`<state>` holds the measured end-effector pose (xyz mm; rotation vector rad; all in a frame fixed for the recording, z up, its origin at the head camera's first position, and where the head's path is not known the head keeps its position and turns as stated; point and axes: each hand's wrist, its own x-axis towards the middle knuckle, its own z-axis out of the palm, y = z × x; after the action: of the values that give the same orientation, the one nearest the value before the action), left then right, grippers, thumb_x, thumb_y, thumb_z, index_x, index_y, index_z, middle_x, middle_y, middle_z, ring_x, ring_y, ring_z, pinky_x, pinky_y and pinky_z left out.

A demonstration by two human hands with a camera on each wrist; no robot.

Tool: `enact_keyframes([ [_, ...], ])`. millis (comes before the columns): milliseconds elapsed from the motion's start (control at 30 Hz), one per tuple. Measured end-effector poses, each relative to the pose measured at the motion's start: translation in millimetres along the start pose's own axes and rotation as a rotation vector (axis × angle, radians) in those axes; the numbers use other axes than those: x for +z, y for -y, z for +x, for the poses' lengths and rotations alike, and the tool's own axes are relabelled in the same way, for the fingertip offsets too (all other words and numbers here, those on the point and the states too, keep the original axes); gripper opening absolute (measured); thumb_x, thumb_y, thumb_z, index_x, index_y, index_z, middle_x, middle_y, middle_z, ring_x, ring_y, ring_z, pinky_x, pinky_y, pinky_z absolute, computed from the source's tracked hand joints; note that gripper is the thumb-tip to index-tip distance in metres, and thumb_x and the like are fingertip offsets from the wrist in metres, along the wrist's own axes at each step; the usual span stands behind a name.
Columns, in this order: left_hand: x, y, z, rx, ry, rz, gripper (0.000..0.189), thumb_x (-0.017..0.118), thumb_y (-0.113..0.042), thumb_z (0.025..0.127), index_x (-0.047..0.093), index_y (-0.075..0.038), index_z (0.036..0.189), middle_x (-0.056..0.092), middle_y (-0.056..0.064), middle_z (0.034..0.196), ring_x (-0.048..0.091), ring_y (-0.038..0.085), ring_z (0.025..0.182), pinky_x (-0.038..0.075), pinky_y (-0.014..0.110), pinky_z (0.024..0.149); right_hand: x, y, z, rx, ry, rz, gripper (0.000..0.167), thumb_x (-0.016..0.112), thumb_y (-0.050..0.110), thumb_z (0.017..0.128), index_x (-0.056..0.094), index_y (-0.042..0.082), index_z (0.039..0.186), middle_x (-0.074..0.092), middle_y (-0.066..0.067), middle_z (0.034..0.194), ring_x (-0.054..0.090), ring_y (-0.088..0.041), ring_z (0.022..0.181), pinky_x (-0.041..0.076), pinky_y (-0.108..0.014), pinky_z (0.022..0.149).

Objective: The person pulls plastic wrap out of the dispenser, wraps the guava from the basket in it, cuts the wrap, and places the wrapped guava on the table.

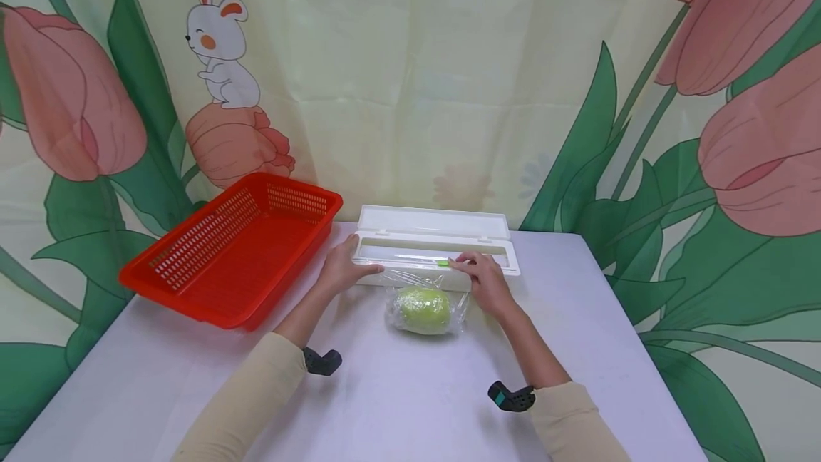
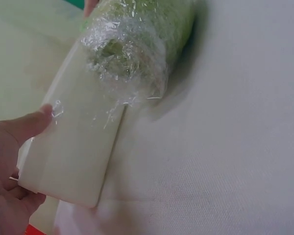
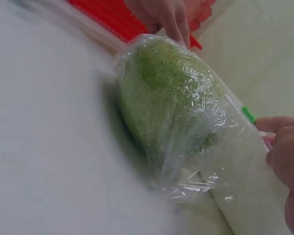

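A long white cling film dispenser (image 1: 436, 280) stands on the table, its lid (image 1: 432, 221) raised at the back. My left hand (image 1: 341, 266) grips its left end, thumb on the front edge and fingers behind. At the right part of the front rail, my right hand (image 1: 487, 282) pinches a small green slide cutter (image 1: 443, 262); the index fingertip is at the cutter in the right wrist view. Just in front of the dispenser lies an oblong pale green fruit (image 1: 423, 311), wrapped in clear cling film (image 3: 196, 188). The film runs from the fruit up to the dispenser's front edge.
A red plastic basket (image 1: 253, 305) with slotted sides stands at the left, close to my left hand. White cloth covers the table (image 1: 410, 405). Behind it hangs a curtain (image 1: 398, 91) printed with tulips and a rabbit.
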<state>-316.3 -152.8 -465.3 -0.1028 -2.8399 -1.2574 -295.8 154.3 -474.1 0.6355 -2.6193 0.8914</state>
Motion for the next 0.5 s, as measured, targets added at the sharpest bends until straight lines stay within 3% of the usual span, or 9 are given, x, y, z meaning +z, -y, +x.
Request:
enact_keyframes([
  [133,1.7,-3.1,0.6,0.014,0.005,0.004,0.097,0.084,-0.036,0.073,0.031,-0.01,0.15,0.042,0.015,0.148,0.044,0.033,0.13,0.037,0.053,0.112,-5,-4,-2.6,0.039,-0.019,0.014,0.043,0.055,-0.015,0.086,0.067,0.007,0.121,0.063,-0.016,0.122,0.053,-0.036,0.117,0.043,-0.052,0.101],
  [233,3.7,-7.6,0.6,0.042,-0.007,0.074,0.101,0.082,-0.039,0.073,0.027,-0.008,0.152,0.03,0.015,0.155,0.035,0.035,0.138,0.033,0.054,0.114,-12,-9,-4.3,0.065,-0.032,0.006,0.039,0.058,-0.01,0.087,0.066,0.006,0.122,0.062,-0.015,0.127,0.05,-0.036,0.123,0.04,-0.053,0.105],
  [333,5.5,-13.9,-1.2,0.098,-0.025,0.141,0.101,0.08,-0.043,0.074,0.027,-0.006,0.151,0.021,0.015,0.158,0.028,0.037,0.143,0.031,0.057,0.114,-18,-14,-6.0,0.074,-0.037,0.007,0.037,0.059,-0.008,0.088,0.065,0.005,0.122,0.06,-0.014,0.131,0.048,-0.036,0.127,0.036,-0.055,0.108],
  [500,10.5,-24.8,-3.6,0.229,-0.031,0.169,0.087,0.079,-0.042,0.077,0.039,-0.005,0.146,0.029,0.013,0.156,0.034,0.036,0.141,0.035,0.054,0.112,-25,-23,-10.4,0.1,-0.03,0.026,0.035,0.061,-0.003,0.089,0.063,0.004,0.124,0.055,-0.015,0.137,0.042,-0.036,0.133,0.027,-0.059,0.112],
])
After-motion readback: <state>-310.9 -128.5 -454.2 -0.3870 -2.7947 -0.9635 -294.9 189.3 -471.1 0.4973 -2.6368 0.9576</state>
